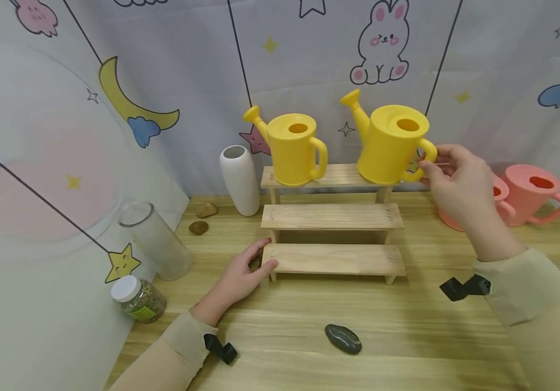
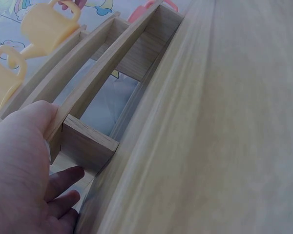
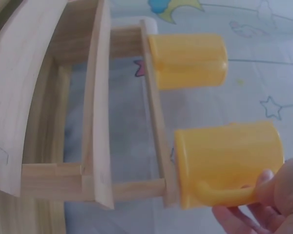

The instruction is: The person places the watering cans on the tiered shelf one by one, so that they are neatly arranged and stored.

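Note:
A three-step wooden stand [image 1: 332, 216] stands on the table. My right hand [image 1: 466, 182] grips the handle of a yellow watering can [image 1: 388, 144] at the right end of the top step. Whether that can's base fully rests on the wood, I cannot tell. In the right wrist view, thumb and fingers pinch the handle's lower part. Another yellow watering can [image 1: 292, 147] sits at the top step's left end, spout to the left. My left hand [image 1: 236, 277] holds the left end of the bottom step, the thumb [image 2: 39, 114] against its edge and other fingers beside the leg.
Two pink watering cans [image 1: 529, 198] stand at the right, partly behind my right arm. To the left are a white vase [image 1: 240, 179], two brown stones [image 1: 199, 227], a clear glass vase [image 1: 160, 244] and a lidded jar [image 1: 138, 298]. A dark pebble [image 1: 343, 339] lies in front.

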The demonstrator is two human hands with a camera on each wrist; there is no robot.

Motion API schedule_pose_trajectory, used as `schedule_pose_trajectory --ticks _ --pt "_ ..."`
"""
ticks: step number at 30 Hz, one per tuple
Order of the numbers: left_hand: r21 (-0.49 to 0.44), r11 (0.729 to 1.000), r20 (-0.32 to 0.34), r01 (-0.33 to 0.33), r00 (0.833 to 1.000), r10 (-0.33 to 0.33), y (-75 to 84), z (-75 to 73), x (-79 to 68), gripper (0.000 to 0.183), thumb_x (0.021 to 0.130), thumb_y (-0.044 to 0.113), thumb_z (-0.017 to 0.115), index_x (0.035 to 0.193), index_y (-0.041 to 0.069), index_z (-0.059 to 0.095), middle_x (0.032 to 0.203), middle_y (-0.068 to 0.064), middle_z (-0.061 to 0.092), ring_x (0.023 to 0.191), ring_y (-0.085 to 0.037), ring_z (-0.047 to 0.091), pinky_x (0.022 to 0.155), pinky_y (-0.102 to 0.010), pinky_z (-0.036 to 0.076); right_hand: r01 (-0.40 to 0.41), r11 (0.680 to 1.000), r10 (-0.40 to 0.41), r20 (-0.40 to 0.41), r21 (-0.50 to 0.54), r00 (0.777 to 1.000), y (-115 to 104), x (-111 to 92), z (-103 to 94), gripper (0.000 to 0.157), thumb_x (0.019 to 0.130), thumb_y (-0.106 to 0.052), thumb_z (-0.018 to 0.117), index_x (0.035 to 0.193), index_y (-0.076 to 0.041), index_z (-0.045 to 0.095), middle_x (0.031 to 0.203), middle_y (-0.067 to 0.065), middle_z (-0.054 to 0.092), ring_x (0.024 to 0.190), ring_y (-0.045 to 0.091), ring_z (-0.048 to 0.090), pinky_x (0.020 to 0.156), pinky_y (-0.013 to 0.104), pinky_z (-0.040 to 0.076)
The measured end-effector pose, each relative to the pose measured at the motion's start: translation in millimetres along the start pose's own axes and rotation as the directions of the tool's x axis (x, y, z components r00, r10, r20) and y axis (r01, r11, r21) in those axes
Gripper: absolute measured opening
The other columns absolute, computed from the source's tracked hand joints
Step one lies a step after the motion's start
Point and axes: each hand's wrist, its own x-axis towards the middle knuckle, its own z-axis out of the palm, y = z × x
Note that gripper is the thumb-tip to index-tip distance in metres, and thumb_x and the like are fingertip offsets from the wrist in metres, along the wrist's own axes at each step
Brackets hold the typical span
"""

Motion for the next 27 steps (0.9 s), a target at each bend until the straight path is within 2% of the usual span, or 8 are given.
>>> schedule_pose_trajectory --ticks 3,5,8,14,15,18,22,27 --pt "-0.003 1.0 0.001 -0.001 1.0 0.001 0.6 0.2 -0.2 0.064 0.095 0.057 0.066 0.152 0.033 0.046 0.153 0.001 0.054 0.14 -0.02 0.055 0.118 -0.047 0.043 -0.02 1.0 0.02 0.015 -0.02 1.0 -2.4 2.8 3.5 0.05 0.104 -0.038 0.057 0.143 -0.008 0.054 0.134 0.017 0.064 0.105 0.02 0.072 0.069 0.003 0.052" --pt "-0.004 1.0 0.001 -0.004 1.0 0.004 1.1 0.2 -0.1 0.065 0.095 0.056 0.066 0.152 0.033 0.046 0.153 0.001 0.054 0.14 -0.02 0.055 0.117 -0.048 0.043 -0.024 0.999 0.025 0.022 -0.024 0.999 -4.4 4.1 5.6 0.05 0.104 -0.038 0.057 0.144 -0.008 0.054 0.135 0.017 0.063 0.111 0.028 0.07 0.07 0.004 0.052" --pt "-0.013 1.0 0.004 -0.009 1.0 0.009 1.1 0.3 0.1 0.065 0.096 0.055 0.066 0.153 0.031 0.046 0.153 0.0 0.055 0.14 -0.02 0.055 0.117 -0.048 0.043 -0.014 0.999 0.015 0.026 -0.03 1.0 -7.6 5.3 8.9 0.049 0.104 -0.036 0.058 0.144 -0.008 0.054 0.134 0.017 0.064 0.113 0.033 0.07 0.073 0.008 0.055" --pt "-0.024 1.0 0.009 0.005 1.0 -0.005 0.6 0.5 0.3 0.065 0.095 0.056 0.066 0.153 0.032 0.045 0.154 0.001 0.053 0.141 -0.018 0.054 0.118 -0.047 0.043 0.007 0.998 -0.007 0.013 -0.055 1.0 -13.0 5.3 16.3 0.048 0.104 -0.035 0.058 0.144 -0.008 0.054 0.134 0.017 0.064 0.115 0.035 0.07 0.087 0.033 0.059" --pt "-0.024 1.0 0.009 0.008 1.0 -0.007 0.5 0.6 0.3 0.065 0.095 0.057 0.066 0.153 0.033 0.045 0.154 0.002 0.053 0.141 -0.019 0.053 0.118 -0.047 0.043 0.011 0.998 -0.01 0.006 -0.061 1.0 -13.3 5.2 17.2 0.049 0.104 -0.036 0.058 0.144 -0.009 0.054 0.134 0.017 0.065 0.115 0.035 0.07 0.087 0.034 0.059" --pt "-0.02 1.0 0.009 0.012 1.0 -0.011 0.5 0.9 0.3 0.065 0.095 0.058 0.065 0.152 0.034 0.045 0.156 0.003 0.051 0.142 -0.02 0.052 0.118 -0.047 0.042 0.019 0.998 -0.02 -0.009 -0.064 1.0 -13.4 4.9 19.1 0.049 0.104 -0.037 0.058 0.144 -0.01 0.055 0.133 0.016 0.066 0.114 0.034 0.07 0.084 0.028 0.061" --pt "-0.018 1.0 0.008 0.012 1.0 -0.012 1.6 0.6 0.1 0.065 0.095 0.058 0.065 0.152 0.033 0.045 0.157 0.002 0.05 0.143 -0.022 0.052 0.119 -0.049 0.042 0.028 0.998 -0.03 -0.023 -0.049 0.999 -11.0 4.5 20.4 0.049 0.103 -0.039 0.059 0.144 -0.011 0.056 0.131 0.015 0.066 0.112 0.034 0.071 0.072 0.008 0.054" --pt "-0.012 1.0 0.004 0.006 1.0 -0.005 2.1 0.6 0.1 0.064 0.095 0.058 0.065 0.152 0.033 0.046 0.155 0.003 0.051 0.142 -0.021 0.053 0.118 -0.048 0.043 0.017 1.0 -0.018 -0.019 -0.023 1.0 -4.3 1.4 20.5 0.054 0.102 -0.047 0.057 0.147 -0.017 0.055 0.134 0.013 0.066 0.113 0.031 0.069 0.071 0.005 0.05"
